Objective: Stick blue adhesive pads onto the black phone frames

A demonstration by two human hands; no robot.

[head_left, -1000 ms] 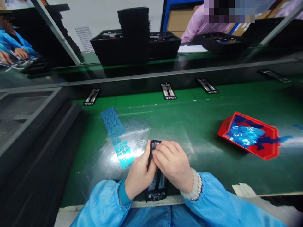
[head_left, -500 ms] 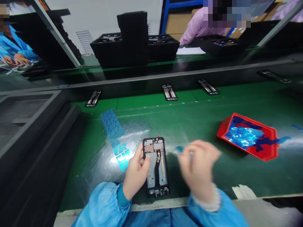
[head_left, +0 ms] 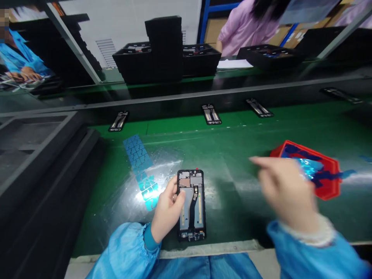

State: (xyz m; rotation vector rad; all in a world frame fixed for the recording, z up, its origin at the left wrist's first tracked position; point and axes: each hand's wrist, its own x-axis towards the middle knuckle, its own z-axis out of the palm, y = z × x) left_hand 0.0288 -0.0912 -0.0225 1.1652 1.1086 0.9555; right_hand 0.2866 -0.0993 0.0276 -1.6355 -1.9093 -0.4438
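A black phone frame (head_left: 192, 205) lies face-down on the green mat near the front edge, its inner boards and flex cable showing. My left hand (head_left: 167, 213) grips its left side, thumb on the frame. My right hand (head_left: 286, 193) is a blur in the air to the right, just in front of a red tray (head_left: 329, 188) that holds crumpled blue film. Whether its fingers pinch anything is lost in the blur. A strip of blue stickers (head_left: 141, 166) lies on a clear plastic sheet (head_left: 168, 161) left of the phone frame.
Three more phone frames (head_left: 211, 114) (head_left: 118, 121) (head_left: 258, 107) lie along the belt's far side. Stacked black trays (head_left: 165, 50) stand behind it. Grey foam trays (head_left: 35, 147) fill the left. A person in pink (head_left: 244, 27) works at the back right, another in blue (head_left: 17, 58) at far left.
My right hand left the phone frame and swept right to the red tray. The frame, first hidden under both hands, now lies flat, held only by my left hand.
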